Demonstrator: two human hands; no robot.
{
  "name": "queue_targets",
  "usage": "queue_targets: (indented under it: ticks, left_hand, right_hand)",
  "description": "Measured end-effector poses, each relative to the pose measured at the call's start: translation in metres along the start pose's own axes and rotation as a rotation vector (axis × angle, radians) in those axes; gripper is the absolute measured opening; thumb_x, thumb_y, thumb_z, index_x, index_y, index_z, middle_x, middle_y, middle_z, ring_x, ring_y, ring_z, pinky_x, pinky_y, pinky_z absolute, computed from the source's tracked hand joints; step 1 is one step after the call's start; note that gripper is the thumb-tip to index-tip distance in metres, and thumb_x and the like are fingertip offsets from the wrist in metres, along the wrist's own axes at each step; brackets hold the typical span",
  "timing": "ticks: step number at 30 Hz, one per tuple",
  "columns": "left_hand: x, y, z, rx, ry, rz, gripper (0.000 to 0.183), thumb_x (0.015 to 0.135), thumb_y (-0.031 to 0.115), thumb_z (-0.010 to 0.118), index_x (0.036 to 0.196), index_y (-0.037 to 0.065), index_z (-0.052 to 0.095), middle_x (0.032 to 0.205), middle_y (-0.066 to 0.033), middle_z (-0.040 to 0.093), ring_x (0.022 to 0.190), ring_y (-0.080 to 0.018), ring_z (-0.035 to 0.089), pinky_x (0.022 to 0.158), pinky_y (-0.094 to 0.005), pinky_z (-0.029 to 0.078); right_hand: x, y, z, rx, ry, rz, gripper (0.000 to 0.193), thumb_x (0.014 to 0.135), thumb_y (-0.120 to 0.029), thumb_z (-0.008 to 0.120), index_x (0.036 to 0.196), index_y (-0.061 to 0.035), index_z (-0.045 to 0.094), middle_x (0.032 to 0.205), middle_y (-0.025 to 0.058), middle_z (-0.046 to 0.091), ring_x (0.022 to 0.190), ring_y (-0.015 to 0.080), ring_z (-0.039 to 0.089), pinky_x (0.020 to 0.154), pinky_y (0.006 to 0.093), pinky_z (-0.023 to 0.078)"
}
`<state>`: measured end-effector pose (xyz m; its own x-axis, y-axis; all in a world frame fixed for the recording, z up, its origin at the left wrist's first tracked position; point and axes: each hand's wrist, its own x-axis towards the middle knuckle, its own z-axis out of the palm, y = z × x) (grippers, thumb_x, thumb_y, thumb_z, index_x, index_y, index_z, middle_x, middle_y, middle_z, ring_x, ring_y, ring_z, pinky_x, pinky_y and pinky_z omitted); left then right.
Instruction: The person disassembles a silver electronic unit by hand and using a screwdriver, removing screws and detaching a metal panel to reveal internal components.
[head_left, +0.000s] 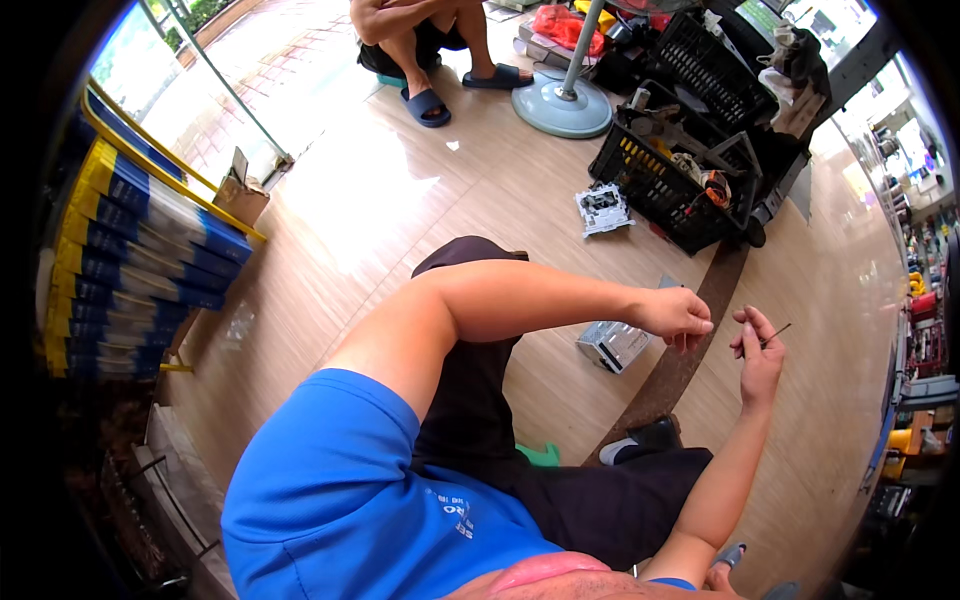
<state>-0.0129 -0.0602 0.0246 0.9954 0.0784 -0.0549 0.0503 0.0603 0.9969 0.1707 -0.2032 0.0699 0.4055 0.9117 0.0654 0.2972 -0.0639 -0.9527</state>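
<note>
My left hand (678, 314) is held above a silver metal box (612, 343), fingers curled together and pointing down. Whatever is in those fingers, if anything, is hidden. A short gap to the right, my right hand (762, 362) is raised with a thin dark rod (778, 335) gripped between thumb and fingers. The rod is too small to name further. The box, with vents or slots on its front face, lies on the floor beside a brown strip (655, 385), partly behind my left hand.
A pale mechanism (604, 210) lies on the floor near a black crate (675, 190) full of parts. Beyond is a fan base (562, 103). A seated person's sandalled foot (425, 105) is at the far side. Blue-and-yellow stacked packages (140, 255) stand left; crowded shelves (925, 300) line the right.
</note>
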Motion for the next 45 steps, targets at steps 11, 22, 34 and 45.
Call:
queue_targets:
  ticks: [11, 22, 34, 45]
  left_hand:
    - [0.005, -0.002, 0.005, -0.152, 0.100, 0.067, 0.038, 0.103, 0.034, 0.043, 0.084, 0.004, 0.056, 0.073, -0.0039, 0.061, 0.067, -0.0137, 0.064, 0.059, -0.0269, 0.051]
    - [0.011, -0.003, 0.007, -0.133, 0.107, 0.104, 0.042, 0.103, 0.035, 0.041, 0.079, 0.003, 0.053, 0.066, -0.0049, 0.057, 0.058, -0.0142, 0.058, 0.055, -0.0279, 0.050]
    - [0.015, -0.006, 0.006, -0.272, 0.067, 0.044, 0.040, 0.103, 0.037, 0.041, 0.081, 0.004, 0.053, 0.065, -0.0064, 0.056, 0.057, -0.0164, 0.058, 0.054, -0.0300, 0.050]
    - [0.011, -0.010, 0.003, -0.284, -0.009, 0.044, 0.039, 0.102, 0.037, 0.044, 0.085, 0.004, 0.055, 0.069, -0.0068, 0.059, 0.061, -0.0166, 0.062, 0.058, -0.0297, 0.052]
  right_hand:
    - [-0.016, -0.009, 0.042, -0.169, 0.007, -0.067, 0.017, 0.092, -0.004, 0.060, 0.107, 0.0016, 0.066, 0.082, -0.0022, 0.061, 0.070, 0.0041, 0.051, 0.064, 0.0196, 0.042]
    - [-0.020, -0.006, 0.042, -0.265, 0.066, -0.159, 0.010, 0.091, -0.004, 0.062, 0.098, 0.0009, 0.066, 0.080, -0.0014, 0.061, 0.072, 0.0059, 0.052, 0.066, 0.0217, 0.043]
    - [-0.018, 0.000, 0.048, -0.403, 0.117, -0.272, 0.005, 0.089, -0.001, 0.060, 0.093, 0.0001, 0.062, 0.082, 0.0087, 0.063, 0.077, 0.0155, 0.060, 0.071, 0.0279, 0.048]
    - [-0.021, 0.003, 0.051, -0.433, 0.089, -0.320, 0.007, 0.091, -0.002, 0.057, 0.097, -0.0001, 0.059, 0.086, 0.0106, 0.062, 0.080, 0.0175, 0.060, 0.073, 0.0299, 0.048]
